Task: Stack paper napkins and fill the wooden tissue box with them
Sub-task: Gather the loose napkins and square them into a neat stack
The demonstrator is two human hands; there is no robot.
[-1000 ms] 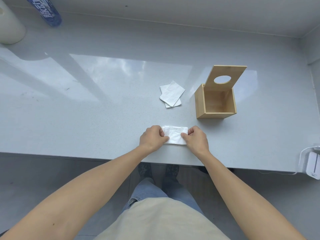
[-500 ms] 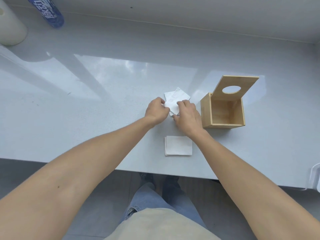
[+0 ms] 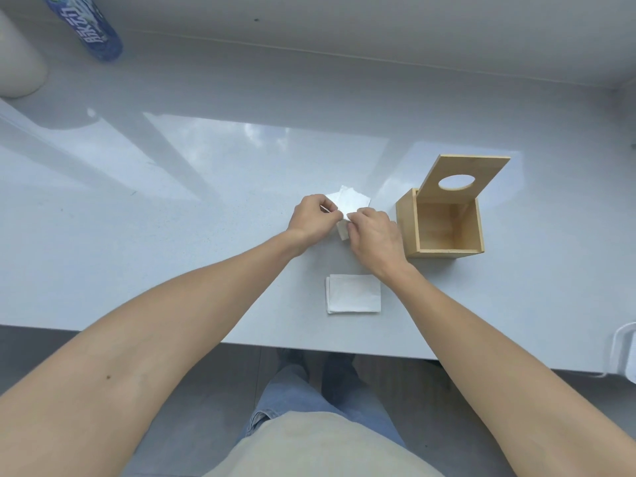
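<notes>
A small pile of white paper napkins (image 3: 351,204) lies on the grey counter, left of the wooden tissue box (image 3: 444,251). My left hand (image 3: 311,216) pinches the pile's left edge and my right hand (image 3: 373,234) pinches its near corner, which looks slightly lifted. The box stands open with nothing visible inside, its lid (image 3: 463,177) with a round hole tipped up at the back. A folded white napkin (image 3: 353,293) lies flat near the counter's front edge, below my hands, touched by neither.
A blue bottle (image 3: 93,27) and a cream cylindrical container (image 3: 17,63) stand at the far left back. A white device with a cable (image 3: 624,352) sits at the counter's right front edge. The counter edge (image 3: 309,351) runs just behind my legs.
Both hands left the folded napkin at the front edge and reached forward to the napkin pile beside the box, where they now pinch it. The camera view shifted slightly.
</notes>
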